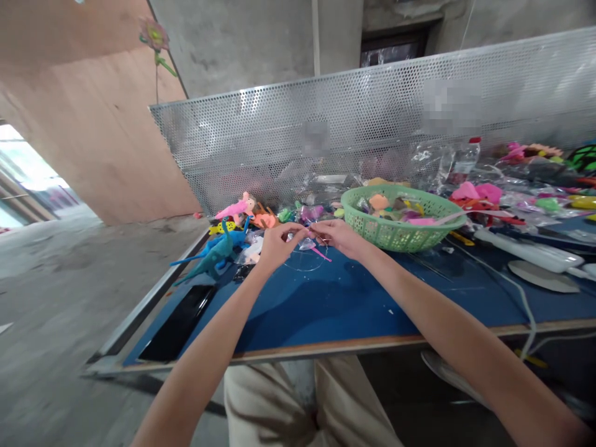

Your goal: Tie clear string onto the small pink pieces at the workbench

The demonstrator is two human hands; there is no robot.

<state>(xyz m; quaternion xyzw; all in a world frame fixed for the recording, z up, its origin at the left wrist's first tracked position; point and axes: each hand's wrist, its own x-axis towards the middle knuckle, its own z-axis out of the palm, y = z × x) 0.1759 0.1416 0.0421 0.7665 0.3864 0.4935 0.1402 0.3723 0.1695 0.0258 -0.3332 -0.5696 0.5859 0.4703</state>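
Both my hands meet above the blue table top. My left hand and my right hand pinch a small clear plastic bag between them, with a thin pink piece sticking out below it. Their fingers are curled closed on the bag. Just to the right of my right hand stands a green plastic basket with several small coloured toys inside. Left of my left hand lie blue toy dinosaurs.
A pile of pink, orange and yellow rubber toys and clear bags lies along a perforated metal screen at the table's back. More toys, a white tool and a cable sit at the right. Bare concrete floor lies to the left.
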